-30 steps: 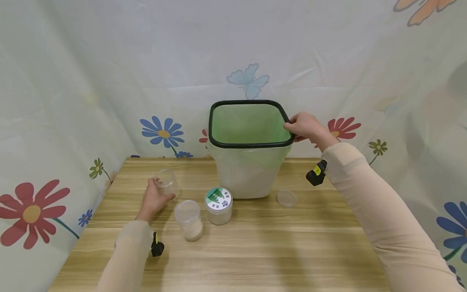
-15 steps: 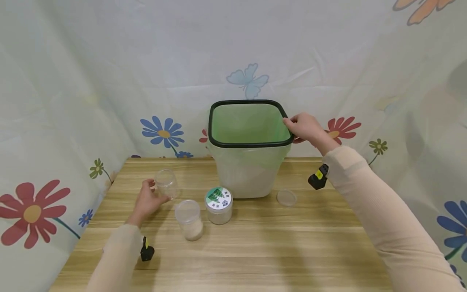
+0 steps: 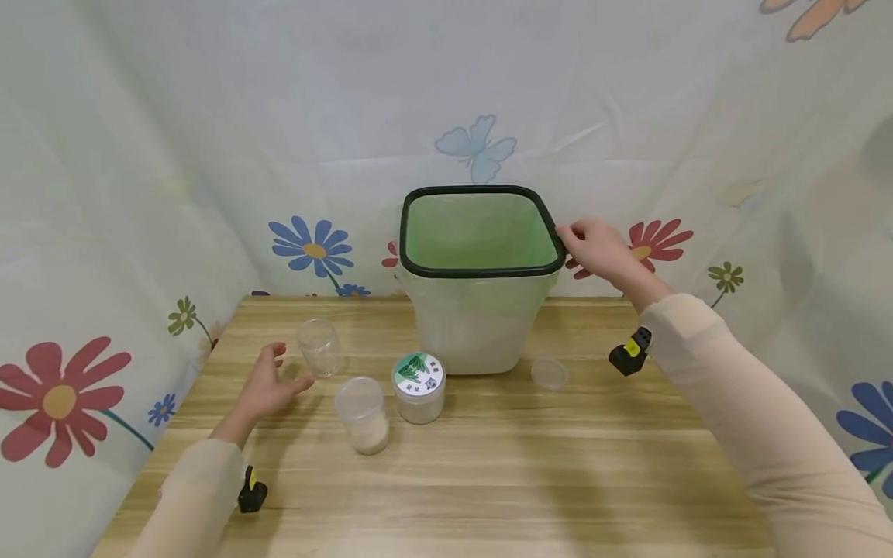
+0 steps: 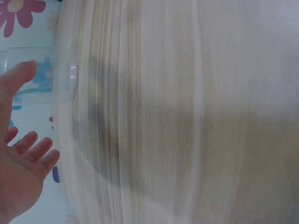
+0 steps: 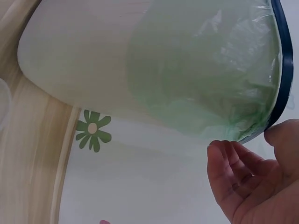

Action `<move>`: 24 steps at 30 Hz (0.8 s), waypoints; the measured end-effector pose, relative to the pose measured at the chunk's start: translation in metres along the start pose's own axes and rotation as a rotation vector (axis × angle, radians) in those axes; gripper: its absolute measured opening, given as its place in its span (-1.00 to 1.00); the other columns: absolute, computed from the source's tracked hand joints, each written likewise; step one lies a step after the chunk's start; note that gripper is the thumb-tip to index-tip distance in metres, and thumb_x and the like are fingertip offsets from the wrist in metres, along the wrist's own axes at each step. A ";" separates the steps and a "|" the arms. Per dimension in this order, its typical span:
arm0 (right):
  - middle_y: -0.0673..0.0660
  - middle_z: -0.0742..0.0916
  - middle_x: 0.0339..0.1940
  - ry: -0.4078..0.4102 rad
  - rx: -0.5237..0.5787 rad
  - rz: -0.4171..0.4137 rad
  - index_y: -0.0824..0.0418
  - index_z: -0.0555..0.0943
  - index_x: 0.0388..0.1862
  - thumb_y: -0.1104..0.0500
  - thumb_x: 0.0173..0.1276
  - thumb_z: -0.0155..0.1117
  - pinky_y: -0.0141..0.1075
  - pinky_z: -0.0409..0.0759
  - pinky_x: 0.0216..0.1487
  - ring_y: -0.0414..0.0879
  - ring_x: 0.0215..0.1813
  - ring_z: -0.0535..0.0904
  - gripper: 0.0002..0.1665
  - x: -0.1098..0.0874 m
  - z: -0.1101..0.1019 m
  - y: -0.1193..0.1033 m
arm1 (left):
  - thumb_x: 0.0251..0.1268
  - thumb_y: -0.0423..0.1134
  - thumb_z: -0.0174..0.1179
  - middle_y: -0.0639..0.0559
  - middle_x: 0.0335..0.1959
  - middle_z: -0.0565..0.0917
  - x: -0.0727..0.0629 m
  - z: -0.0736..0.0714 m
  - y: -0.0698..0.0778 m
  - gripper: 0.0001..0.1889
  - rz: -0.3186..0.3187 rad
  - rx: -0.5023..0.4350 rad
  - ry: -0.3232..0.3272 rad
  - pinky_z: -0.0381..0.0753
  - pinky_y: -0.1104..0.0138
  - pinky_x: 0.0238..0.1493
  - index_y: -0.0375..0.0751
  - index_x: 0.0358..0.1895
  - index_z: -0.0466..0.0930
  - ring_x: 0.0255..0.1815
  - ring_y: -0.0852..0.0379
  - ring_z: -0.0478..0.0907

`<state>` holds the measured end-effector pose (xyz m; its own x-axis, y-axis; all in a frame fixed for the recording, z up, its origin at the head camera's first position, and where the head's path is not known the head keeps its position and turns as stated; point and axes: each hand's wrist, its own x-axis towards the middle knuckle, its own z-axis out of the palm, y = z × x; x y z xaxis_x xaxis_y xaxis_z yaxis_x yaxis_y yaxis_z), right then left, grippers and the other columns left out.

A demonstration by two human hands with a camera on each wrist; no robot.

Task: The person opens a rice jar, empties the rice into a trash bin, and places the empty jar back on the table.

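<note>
A white trash bin (image 3: 474, 341) with a black rim ring (image 3: 481, 273) stands at the back of the table, lined with a thin green bag (image 3: 481, 232). At its right corner is my right hand (image 3: 601, 249); in the right wrist view the thumb (image 5: 282, 135) lies at the ring and the slightly bent fingers hang loosely by the bag's edge. My left hand (image 3: 268, 387) is spread, palm inward, just left of an upright clear jar (image 3: 319, 349), with a small gap between them. In the left wrist view its thumb (image 4: 21, 74) overlaps the jar.
A second clear jar (image 3: 363, 418) with pale contents stands in front of the first. Beside it is a lidded jar (image 3: 418, 387) with a green and white label. A clear round lid (image 3: 549, 374) lies right of the bin. A flowered curtain (image 3: 335, 101) hangs behind the wooden table (image 3: 474, 480).
My left hand has let go of the clear jar and drawn back left, its fingers spreading. My right hand has shifted slightly outward from the bin's corner, its grip loosened.
</note>
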<state>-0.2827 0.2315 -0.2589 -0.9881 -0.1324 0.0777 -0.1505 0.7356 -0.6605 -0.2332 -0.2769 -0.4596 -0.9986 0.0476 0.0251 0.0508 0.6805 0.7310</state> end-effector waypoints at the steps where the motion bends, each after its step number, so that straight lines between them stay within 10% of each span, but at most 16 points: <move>1: 0.30 0.58 -0.15 0.007 0.002 -0.004 0.36 0.45 0.07 -0.11 0.45 -0.20 -0.25 0.66 -0.31 0.11 -0.17 0.59 -0.41 0.000 0.001 0.002 | 0.11 -0.13 0.28 -0.46 0.33 0.07 -0.001 -0.001 0.000 -0.08 0.009 0.004 -0.001 0.23 -0.15 0.21 -0.48 0.34 -0.14 0.29 -0.42 0.11; 24: 0.31 0.61 0.02 0.057 -0.174 -0.125 0.33 0.45 0.08 -0.03 0.43 -0.09 0.04 0.53 -0.04 0.19 0.02 0.55 -0.51 -0.029 0.025 0.038 | 0.03 -0.17 0.34 -0.43 0.29 0.18 -0.042 0.007 -0.006 -0.10 0.095 -0.025 0.006 0.20 -0.20 0.20 -0.45 0.32 -0.03 0.26 -0.41 0.16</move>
<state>-0.2593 0.2465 -0.3048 -0.9610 -0.1954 0.1959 -0.2696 0.8201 -0.5047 -0.1912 -0.2777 -0.4695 -0.9893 0.1064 0.0995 0.1450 0.6550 0.7416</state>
